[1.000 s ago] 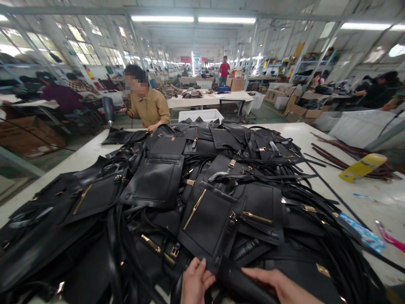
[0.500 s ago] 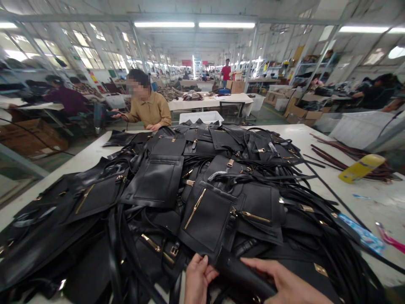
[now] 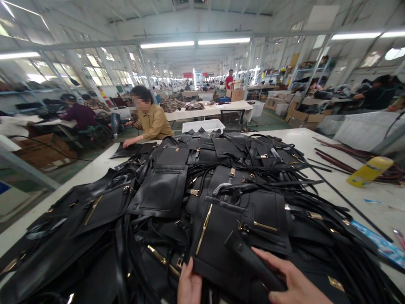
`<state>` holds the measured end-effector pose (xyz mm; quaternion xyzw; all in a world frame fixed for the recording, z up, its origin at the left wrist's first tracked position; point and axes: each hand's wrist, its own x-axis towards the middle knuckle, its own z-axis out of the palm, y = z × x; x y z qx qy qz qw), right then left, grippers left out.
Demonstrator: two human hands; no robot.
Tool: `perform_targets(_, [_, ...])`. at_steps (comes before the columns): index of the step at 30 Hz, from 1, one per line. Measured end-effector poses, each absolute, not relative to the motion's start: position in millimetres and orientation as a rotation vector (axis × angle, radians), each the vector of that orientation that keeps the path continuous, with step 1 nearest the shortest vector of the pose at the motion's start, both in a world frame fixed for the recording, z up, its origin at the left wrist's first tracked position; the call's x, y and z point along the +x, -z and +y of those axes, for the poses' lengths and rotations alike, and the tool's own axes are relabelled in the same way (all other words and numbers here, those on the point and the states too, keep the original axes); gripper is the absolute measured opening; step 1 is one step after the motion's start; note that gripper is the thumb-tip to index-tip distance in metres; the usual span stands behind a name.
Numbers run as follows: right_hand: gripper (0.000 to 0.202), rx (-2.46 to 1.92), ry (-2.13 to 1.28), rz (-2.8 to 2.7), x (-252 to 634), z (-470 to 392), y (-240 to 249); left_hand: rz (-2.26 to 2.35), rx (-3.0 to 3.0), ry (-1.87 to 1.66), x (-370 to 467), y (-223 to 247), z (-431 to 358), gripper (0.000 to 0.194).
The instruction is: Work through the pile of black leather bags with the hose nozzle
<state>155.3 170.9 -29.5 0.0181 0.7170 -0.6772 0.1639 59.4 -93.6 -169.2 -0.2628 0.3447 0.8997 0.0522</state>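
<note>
In front of me lies a black leather bag panel (image 3: 218, 236) with a slanted gold zipper. My left hand (image 3: 190, 282) is closed on its lower left corner. A folded black leather flap (image 3: 249, 253) rises at the panel's right side, its outer end tilted up. My right hand (image 3: 294, 276) grips this flap from the right, thumb below and fingers above; whether it is one piece with the panel I cannot tell. Under and around both hands spreads a heap of black leather bag pieces (image 3: 161, 190) with straps and gold buckles.
A yellow bottle (image 3: 370, 171), brown straps (image 3: 335, 158) and a blue patterned packet (image 3: 379, 240) lie on the white table (image 3: 303, 135) at right. Across the heap a co-worker in a tan jacket (image 3: 156, 122) reaches onto the pile. A white bin (image 3: 202, 125) stands behind.
The folded flap has lifted and its end swung up and right with my right hand. My left hand has shifted slightly left. The co-worker's hand has moved onto a black piece.
</note>
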Motion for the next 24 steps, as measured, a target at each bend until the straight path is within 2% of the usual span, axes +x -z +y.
perform_targets(6, [0.072, 0.029, 1.942, 2.093, 160, 167, 31, 1.546, -0.628, -2.704, 60, 141, -95, 0.044])
perform_targets(10, [0.072, 0.000, 1.807, 2.173, 153, 153, 24, 1.670, -0.588, -2.677, 65, 135, -89, 0.040])
perform_targets(17, [0.075, -0.229, 1.762, 2.084, 130, 123, 9, 1.774, -0.428, -2.616, 72, 135, -90, 0.034])
perform_targets(24, [0.083, -0.231, 2.083, 1.847, 106, 105, -5, 1.649, -0.509, -2.642, 81, 113, -74, 0.040])
